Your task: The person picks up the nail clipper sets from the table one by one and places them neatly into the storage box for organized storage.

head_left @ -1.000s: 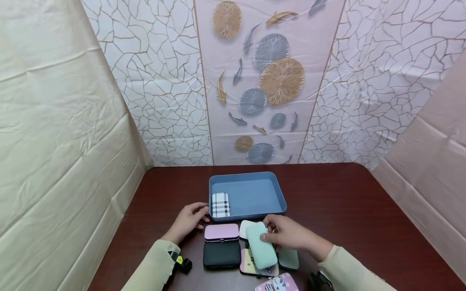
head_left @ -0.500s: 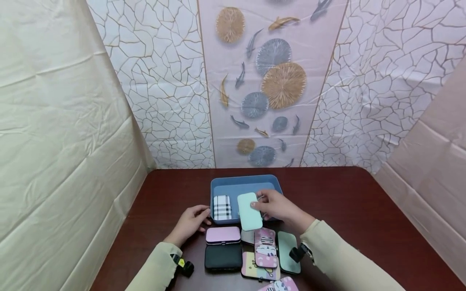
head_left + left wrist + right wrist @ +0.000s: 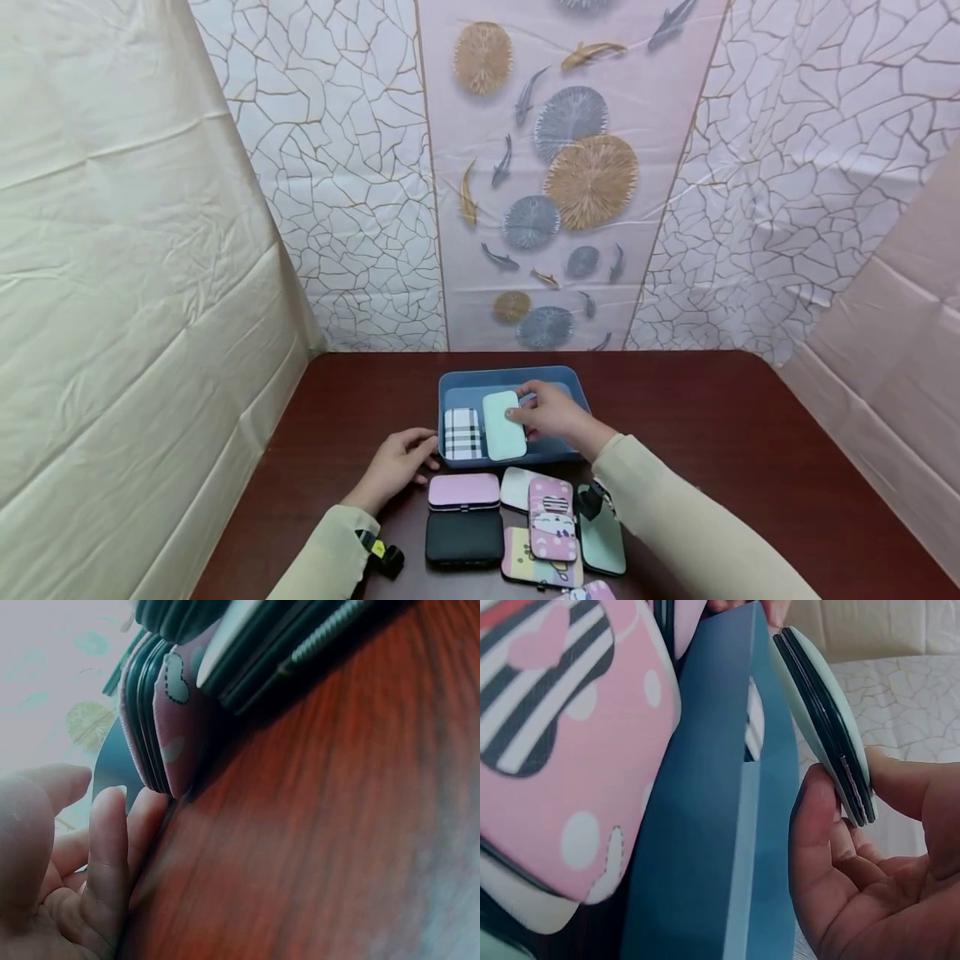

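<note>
My right hand (image 3: 555, 412) pinches a mint-green clasp case (image 3: 502, 428) between thumb and fingers, over the blue tray (image 3: 577, 390). In the right wrist view the case (image 3: 826, 724) stands on edge past the tray wall (image 3: 694, 802), its dark seam and metal frame showing. A black-and-white plaid case (image 3: 462, 433) lies in the tray's left part, just left of the mint one. My left hand (image 3: 397, 465) rests at the tray's left front corner, fingers relaxed and holding nothing. In the left wrist view its fingertips lie by a pink case (image 3: 172, 712).
In front of the tray lie a pink case (image 3: 463, 490), a black case (image 3: 465, 537), a white case (image 3: 516, 490), a yellow patterned case (image 3: 521, 567), a pink cartoon case (image 3: 552, 525) and a green case (image 3: 603, 542). Another pink case (image 3: 592, 592) is cut off below.
My right hand has carried the mint-green case forward and left from over the pile to over the tray, beside the plaid case. The left hand stays at the tray's corner.
</note>
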Available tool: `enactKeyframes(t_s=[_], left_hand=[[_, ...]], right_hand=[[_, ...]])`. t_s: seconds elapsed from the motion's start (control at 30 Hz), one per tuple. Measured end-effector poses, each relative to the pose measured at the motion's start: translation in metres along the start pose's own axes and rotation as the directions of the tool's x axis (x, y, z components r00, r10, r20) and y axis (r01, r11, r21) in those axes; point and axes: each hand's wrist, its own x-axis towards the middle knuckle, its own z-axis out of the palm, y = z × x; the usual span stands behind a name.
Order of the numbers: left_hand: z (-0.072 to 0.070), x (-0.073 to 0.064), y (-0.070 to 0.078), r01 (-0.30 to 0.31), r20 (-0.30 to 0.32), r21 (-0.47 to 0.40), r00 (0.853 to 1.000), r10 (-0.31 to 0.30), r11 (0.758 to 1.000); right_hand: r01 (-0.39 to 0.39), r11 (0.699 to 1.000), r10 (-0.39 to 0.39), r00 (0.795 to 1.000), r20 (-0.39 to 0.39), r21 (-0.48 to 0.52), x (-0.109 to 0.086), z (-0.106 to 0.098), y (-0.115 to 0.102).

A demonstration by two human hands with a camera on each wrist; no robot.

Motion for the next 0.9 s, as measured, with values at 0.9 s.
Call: enactKeyframes(t_s=[0.9], left_hand=[[-0.004,0.000,0.000,0.001,0.026,0.021,1.000,-0.001,1.000]], right_hand=[[-0.063,0.988,0.061,0.998,-0.017,-0.144,0.032,0.015,0.012]])
